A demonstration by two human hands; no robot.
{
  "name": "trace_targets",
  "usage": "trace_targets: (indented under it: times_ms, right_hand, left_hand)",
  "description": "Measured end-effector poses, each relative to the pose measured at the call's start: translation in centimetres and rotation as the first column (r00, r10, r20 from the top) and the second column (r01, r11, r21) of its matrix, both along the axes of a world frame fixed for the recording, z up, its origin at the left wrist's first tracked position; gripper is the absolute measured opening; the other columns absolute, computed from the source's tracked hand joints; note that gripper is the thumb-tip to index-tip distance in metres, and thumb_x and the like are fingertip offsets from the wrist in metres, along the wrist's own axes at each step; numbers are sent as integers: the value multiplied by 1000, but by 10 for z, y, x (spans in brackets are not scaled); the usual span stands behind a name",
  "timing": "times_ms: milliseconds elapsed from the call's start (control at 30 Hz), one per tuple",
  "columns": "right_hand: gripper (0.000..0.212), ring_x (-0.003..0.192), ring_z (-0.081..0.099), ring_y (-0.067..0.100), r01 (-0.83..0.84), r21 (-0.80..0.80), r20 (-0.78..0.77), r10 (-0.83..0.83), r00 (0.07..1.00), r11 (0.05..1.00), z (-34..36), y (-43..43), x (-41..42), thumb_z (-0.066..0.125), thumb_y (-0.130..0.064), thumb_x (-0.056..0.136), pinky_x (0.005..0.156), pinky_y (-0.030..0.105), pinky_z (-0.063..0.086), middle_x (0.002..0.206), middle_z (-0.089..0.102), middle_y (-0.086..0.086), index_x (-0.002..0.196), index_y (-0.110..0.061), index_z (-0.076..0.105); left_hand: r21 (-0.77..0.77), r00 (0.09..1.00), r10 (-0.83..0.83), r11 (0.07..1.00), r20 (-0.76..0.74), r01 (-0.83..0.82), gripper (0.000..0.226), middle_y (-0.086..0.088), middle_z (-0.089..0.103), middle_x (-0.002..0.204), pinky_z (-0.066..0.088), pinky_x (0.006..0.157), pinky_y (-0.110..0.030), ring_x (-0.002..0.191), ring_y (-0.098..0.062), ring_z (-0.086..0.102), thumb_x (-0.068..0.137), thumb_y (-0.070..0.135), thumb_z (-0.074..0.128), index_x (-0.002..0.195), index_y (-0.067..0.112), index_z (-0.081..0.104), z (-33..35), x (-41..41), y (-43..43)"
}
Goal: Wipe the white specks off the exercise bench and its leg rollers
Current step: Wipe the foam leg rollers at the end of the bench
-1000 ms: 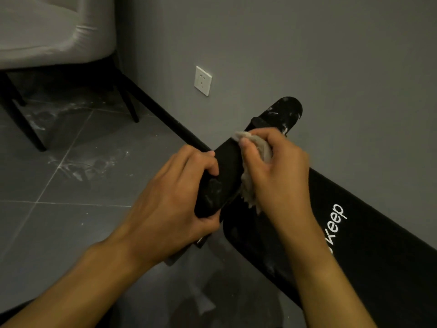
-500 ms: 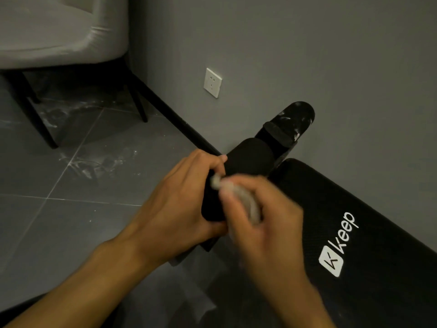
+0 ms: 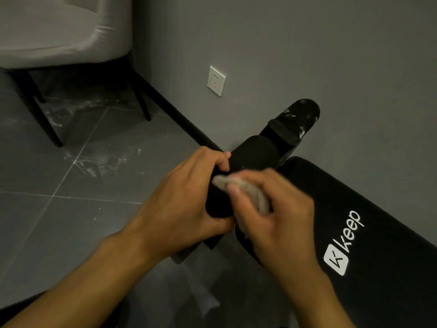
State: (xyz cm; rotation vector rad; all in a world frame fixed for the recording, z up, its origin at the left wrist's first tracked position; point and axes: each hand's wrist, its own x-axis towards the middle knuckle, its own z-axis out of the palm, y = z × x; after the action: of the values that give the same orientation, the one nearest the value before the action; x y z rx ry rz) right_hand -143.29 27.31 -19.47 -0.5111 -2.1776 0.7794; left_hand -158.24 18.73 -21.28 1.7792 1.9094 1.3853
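Observation:
The black exercise bench point(image 3: 369, 204), marked "keep" in white, runs from the centre to the lower right. At its end, my left hand point(image 3: 186, 202) grips the near leg roller point(image 3: 255, 152), a black foam cylinder. My right hand point(image 3: 281, 216) holds a light cloth point(image 3: 250, 195) pressed against the roller's near part, and it looks motion-blurred. The far leg roller point(image 3: 298, 117) near the wall carries white specks. The roller's lower end is hidden behind my hands.
A grey wall with a white socket point(image 3: 215, 80) stands right behind the rollers. A grey upholstered chair point(image 3: 59, 36) on thin black legs sits at the upper left. White dusty smears point(image 3: 94, 164) mark the dark floor tiles.
My right hand with the cloth has moved from the roller's upper part down to its near end. My left hand kept its grip. The view has shifted a little.

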Motion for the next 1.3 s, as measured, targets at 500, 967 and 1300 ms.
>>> trace_targets:
  times_ms: [500,967,1300]
  right_hand:
    - [14,95,65,-1,199,-71,12,-199,980,977,12,33,-6,68,-27,96,78,17,55,100,68,-15,109,-24,72]
    - [17,91,62,-9,334,-151,50,-330,943,931,14,60,-19,60,-34,100,74,5,47,95,65,-17,112,-25,68]
    - [21,94,66,-3,276,-122,55,-271,961,953,14,57,2,66,-34,96,79,15,55,99,70,-16,114,-24,71]
  left_hand:
    - [-31,995,68,997,70,-66,66,9,54,131,55,88,-26,118,-1,54,66,38,86,114,39,41,-1,6,2]
    - [-87,1000,19,996,3,-18,61,6,49,125,60,74,-34,108,-8,59,77,58,72,121,38,35,7,3,-2]
    - [-178,994,19,984,104,0,56,26,41,109,59,62,-27,96,-3,58,72,45,79,112,50,40,11,4,2]
